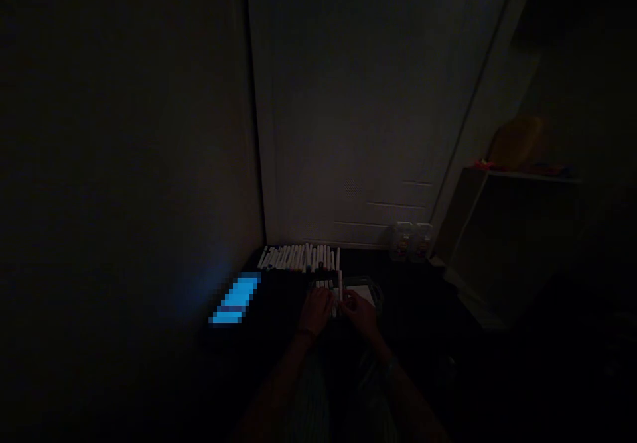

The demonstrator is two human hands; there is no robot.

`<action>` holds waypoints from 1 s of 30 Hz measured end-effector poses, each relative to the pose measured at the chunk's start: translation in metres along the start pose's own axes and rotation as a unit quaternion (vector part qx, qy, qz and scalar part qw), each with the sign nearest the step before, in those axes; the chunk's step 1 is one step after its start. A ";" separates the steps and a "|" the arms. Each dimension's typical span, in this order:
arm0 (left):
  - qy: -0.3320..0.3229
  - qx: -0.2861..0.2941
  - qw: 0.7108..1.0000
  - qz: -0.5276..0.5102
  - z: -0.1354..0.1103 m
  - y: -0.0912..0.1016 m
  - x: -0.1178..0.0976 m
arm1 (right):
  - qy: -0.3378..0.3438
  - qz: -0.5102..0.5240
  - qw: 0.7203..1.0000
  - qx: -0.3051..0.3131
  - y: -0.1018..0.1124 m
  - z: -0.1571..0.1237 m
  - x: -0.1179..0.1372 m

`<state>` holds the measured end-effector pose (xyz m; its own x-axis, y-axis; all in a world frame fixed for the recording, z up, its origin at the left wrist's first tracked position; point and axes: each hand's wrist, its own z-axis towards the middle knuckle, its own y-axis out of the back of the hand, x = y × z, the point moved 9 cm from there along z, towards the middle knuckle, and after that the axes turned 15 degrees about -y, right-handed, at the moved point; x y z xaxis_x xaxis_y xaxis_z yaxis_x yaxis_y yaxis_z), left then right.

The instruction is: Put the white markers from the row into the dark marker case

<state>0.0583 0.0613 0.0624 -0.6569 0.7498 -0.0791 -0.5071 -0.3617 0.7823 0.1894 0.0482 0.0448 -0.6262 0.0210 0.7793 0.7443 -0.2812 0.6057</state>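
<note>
Head view: white marker (340,282) held over the clear tray (379,290), toward the worktop (283,294)'s near edge.
Right hand (359,308) looks narrowed on the marker; left hand (316,308) curls over the tray's left side, maybe steadying the tray pens (324,284), too dark to tell if gripping. Marker row (298,257) lies side by side along the far edge's left part, probably so each lifts singly. Lit screen (236,298) near left edge.

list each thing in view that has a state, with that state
Row of markers: lying side by side
Screen: lit, pixelated
See-through tray: open, holding markers
Left hand: curled, grip unclear
Right hand: curled, grip unclear
Single marker: at right hand's fingertips
Two clear packages: standing upright
</note>
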 end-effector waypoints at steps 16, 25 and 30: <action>-0.037 -0.008 0.999 -0.036 -0.002 0.002 -0.008 | 0.014 -0.006 1.000 -0.005 0.000 0.000 0.002; -0.035 0.007 0.998 -0.046 0.002 0.006 -0.011 | 0.007 -0.003 1.000 -0.013 0.001 -0.001 0.004; -0.010 0.007 1.000 -0.014 0.001 0.006 -0.003 | 0.005 -0.015 0.999 -0.032 0.000 0.001 0.000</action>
<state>0.0574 0.0575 0.0678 -0.6319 0.7699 -0.0887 -0.5167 -0.3332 0.7886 0.1899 0.0494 0.0447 -0.6512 0.0208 0.7586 0.7085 -0.3417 0.6175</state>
